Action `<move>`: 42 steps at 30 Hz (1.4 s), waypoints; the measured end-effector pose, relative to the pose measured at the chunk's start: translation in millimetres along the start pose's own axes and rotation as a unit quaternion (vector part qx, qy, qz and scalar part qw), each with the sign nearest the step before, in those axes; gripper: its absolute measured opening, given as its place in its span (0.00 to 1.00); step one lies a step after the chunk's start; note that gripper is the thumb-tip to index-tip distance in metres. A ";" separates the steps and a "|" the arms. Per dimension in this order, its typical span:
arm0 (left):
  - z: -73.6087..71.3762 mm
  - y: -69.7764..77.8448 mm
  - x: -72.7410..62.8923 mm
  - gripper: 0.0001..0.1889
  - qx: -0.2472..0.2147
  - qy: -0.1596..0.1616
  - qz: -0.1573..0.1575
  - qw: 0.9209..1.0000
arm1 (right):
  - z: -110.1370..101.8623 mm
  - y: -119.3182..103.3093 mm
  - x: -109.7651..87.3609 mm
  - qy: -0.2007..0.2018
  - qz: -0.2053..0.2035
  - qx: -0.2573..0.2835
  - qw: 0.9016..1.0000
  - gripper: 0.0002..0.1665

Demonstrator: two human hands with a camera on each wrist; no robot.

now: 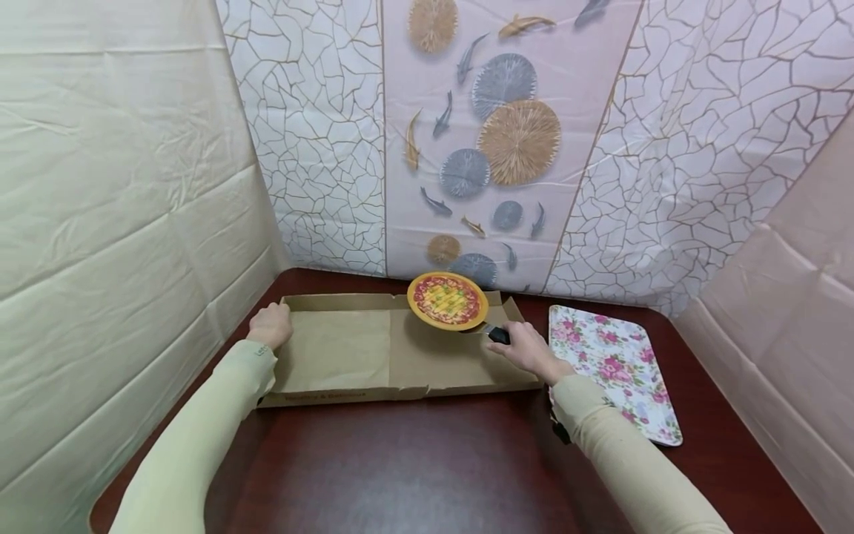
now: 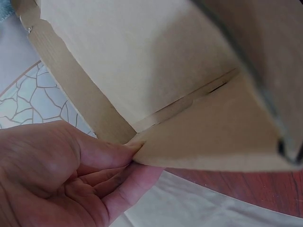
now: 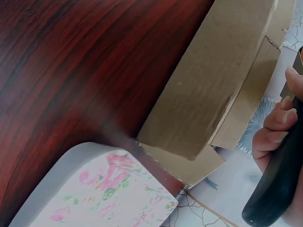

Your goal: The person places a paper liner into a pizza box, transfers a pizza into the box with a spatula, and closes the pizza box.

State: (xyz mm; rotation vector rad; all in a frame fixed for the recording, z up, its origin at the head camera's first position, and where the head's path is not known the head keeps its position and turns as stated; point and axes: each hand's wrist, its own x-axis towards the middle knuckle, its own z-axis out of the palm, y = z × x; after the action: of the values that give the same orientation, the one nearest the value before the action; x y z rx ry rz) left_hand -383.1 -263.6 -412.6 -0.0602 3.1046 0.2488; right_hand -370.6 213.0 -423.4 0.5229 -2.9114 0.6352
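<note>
An opened cardboard pizza box [image 1: 333, 348] lies flat near the back of the table. My left hand [image 1: 270, 325] pinches the box's left side wall between thumb and fingers, seen close in the left wrist view, where the cardboard wall [image 2: 203, 137] runs off to the right. With my right hand [image 1: 527, 348] I grip the black handle [image 3: 277, 184] of a pizza server, whose metal neck shows in the head view. On the server rests a round pizza [image 1: 448, 300] with an orange rim, held over the box's right half. The blade under the pizza is hidden.
Right of the box lies a white board [image 1: 614, 371] with pink flowers, its corner close to the box flap [image 3: 189, 163]. The dark red wooden table [image 1: 400, 460] extends in front. Patterned cloth hangs behind, with plain cloth on both sides.
</note>
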 end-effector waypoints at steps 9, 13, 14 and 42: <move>-0.1 0.7 -0.3 0.14 0.001 0.011 -0.002 1.000 | 3.1 -8.4 4.2 -0.003 -0.014 0.006 1.000 0.19; -0.2 -1.1 -0.7 0.14 0.001 0.007 -0.002 1.000 | 8.4 -13.0 6.3 -0.003 -0.015 0.005 1.000 0.19; -0.2 -1.9 -0.9 0.14 0.002 0.006 -0.002 1.000 | 9.7 -14.3 6.8 -0.004 -0.016 0.004 1.000 0.19; -0.5 -4.6 3.4 0.14 -0.003 0.014 0.003 1.000 | 22.7 -39.9 18.3 -0.004 -0.036 0.010 0.999 0.18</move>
State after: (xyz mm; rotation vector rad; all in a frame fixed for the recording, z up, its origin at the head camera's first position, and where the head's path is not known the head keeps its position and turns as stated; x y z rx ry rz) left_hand -386.3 -268.3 -412.9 -0.0552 3.1331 0.2603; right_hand -374.4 163.8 -425.3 0.6320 -2.8817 0.6544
